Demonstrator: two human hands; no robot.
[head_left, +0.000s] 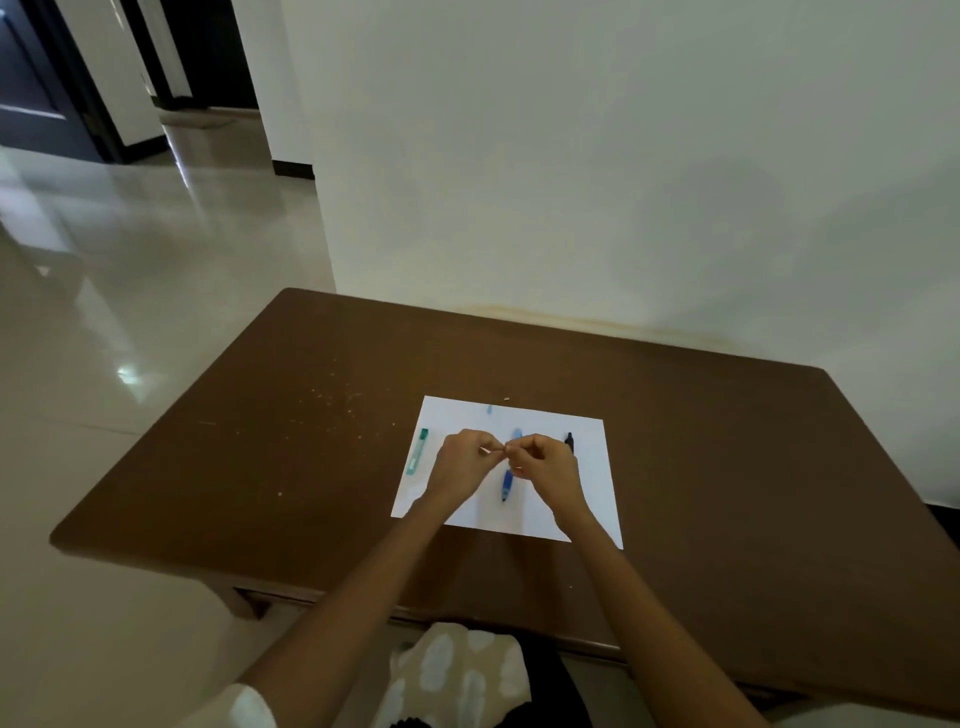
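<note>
So there's a thin pale sliver (487, 450), too small to make out what it is, pinched between the fingertips of both hands. The left hand (462, 467) and right hand (543, 462) are curled in tight and meet tip to tip, with the sliver sitting right at that meeting point, just above a white sheet (587, 499). Under the hands lies a blue pen (508, 483). A green case (417, 451) is at the sheet's left edge (can't see what's in it), a black pen (569, 442) is to the right, and a tiny blue bit (489, 409) is near the far edge. The sheet sits on a brown table (260, 467) with pale crumbs (332, 400) scattered left of it. There's a white wall (571, 156) behind and a glossy tiled floor (104, 312) to the left.
</note>
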